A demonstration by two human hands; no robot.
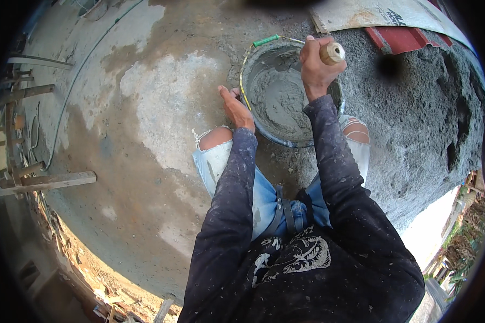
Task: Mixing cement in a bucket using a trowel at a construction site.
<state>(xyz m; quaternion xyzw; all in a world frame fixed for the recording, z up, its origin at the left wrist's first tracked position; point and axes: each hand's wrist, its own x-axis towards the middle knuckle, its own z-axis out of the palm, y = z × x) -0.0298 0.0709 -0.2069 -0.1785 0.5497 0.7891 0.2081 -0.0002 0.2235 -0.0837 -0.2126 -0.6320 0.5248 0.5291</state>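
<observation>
A dark round bucket (292, 144) stands between my knees, holding wet grey mortar (282, 102). My right hand (317, 69) is closed around a light wooden handle (333, 53), with its rounded end turned up toward me. The tool's other end is hidden below the hand, so its kind does not show. At the bucket's left side my left hand (237, 110) grips near the rim, its thumb and a finger showing. A wire bail with a green grip (266, 40) lies along the bucket's far left rim.
A large heap of grey mortar mix (409, 116) rises close on the right. Behind it lie a pale sheet (372, 15) and a red metal piece (401, 40). On the left, a green hose (73, 91) crosses the patchy concrete floor (161, 107), near wooden timbers (64, 181).
</observation>
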